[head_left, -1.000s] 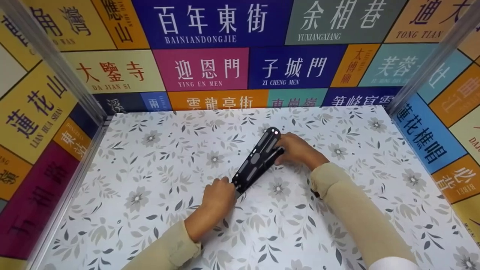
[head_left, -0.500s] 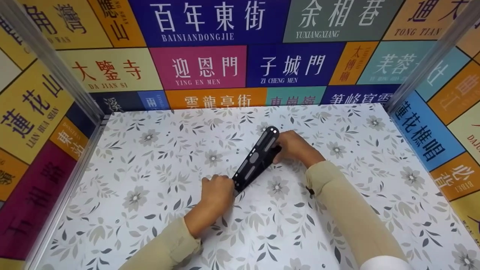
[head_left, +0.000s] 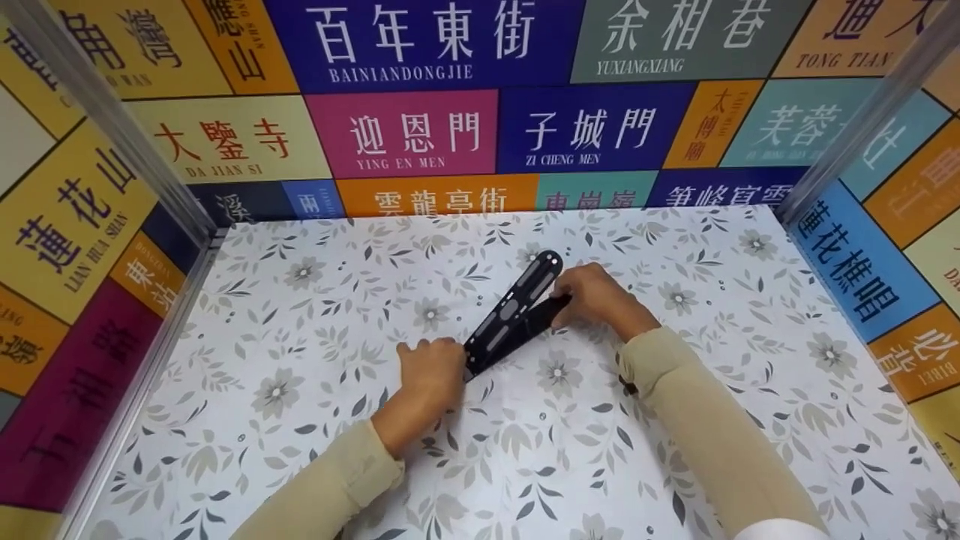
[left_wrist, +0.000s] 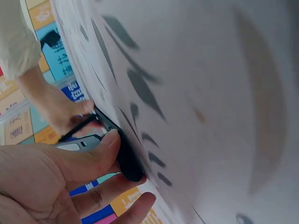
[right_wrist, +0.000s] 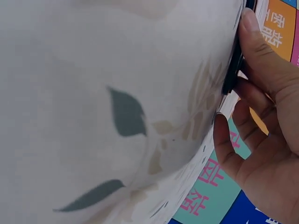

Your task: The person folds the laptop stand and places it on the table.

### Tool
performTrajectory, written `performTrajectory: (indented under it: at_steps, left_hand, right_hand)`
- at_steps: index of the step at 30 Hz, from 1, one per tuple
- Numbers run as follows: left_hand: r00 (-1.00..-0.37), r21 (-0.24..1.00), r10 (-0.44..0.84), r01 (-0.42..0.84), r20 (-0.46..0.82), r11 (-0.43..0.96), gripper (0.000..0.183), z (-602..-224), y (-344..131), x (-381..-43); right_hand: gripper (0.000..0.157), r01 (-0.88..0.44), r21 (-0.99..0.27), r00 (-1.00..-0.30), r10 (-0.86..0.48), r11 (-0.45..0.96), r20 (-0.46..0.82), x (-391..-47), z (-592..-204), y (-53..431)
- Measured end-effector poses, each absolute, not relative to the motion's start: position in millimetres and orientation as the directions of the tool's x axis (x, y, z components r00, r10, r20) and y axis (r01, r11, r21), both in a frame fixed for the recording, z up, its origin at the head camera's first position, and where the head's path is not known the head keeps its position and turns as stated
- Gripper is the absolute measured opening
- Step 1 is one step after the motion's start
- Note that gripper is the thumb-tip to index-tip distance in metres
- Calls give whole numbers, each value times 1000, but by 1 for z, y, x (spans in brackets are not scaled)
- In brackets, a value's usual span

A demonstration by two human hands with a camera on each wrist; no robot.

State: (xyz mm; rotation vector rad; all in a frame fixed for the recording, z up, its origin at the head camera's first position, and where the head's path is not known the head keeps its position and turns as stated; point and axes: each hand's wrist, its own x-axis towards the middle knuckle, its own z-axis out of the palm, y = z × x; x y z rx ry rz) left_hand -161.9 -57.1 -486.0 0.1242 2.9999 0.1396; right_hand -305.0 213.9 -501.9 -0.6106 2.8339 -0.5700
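A long black hinged object point(head_left: 511, 309) stands slantwise over the patterned table. Its upper bar has a rounded far end, grey slots and small shiny dots. The lower black bar point(head_left: 534, 324) spreads away from it toward the right, leaving a narrow V between them. My left hand point(head_left: 433, 371) grips the near, joined end; in the left wrist view the thumb presses on a dark rounded end point(left_wrist: 128, 161). My right hand point(head_left: 596, 296) pinches the far end of the lower bar, whose dark edge point(right_wrist: 233, 65) lies between thumb and fingers in the right wrist view.
The table point(head_left: 322, 465) wears a white cover with grey leaves and flowers. Colourful panels with large characters point(head_left: 401, 135) rise behind it and at both sides. Clear corner posts point(head_left: 844, 112) stand at the back corners.
Half a second ago the two bars were nearer each other; now the right hand has drawn the lower bar rightward and the V is wider. The left hand keeps its grip.
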Motion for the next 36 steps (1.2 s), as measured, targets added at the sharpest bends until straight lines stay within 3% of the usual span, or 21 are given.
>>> performTrajectory:
  at_steps: [6,13,23,29,36]
  left_hand:
    - [-986,90,51,37,-161,995,25,-484,-65,-177]
    - [-981,56,44,33,-191,998,59,-481,-74,-198]
    - [-982,63,63,52,-176,997,40,-484,-89,-228]
    - [-985,154,96,74,-142,985,20,-489,-101,-243]
    - [-970,214,177,140,-166,967,33,-494,-111,-256]
  right_hand:
    - [46,-311,-437,-931,-363,844,-38,-290,-504,214]
    - [41,-247,-445,-956,-291,861,-34,-273,-501,210]
    - [47,-155,-431,-983,-183,889,-26,-251,-502,195]
    - [54,-79,-402,-992,-114,912,-62,-240,-501,189]
    - [57,-73,-350,-991,-108,934,-83,-229,-498,185]
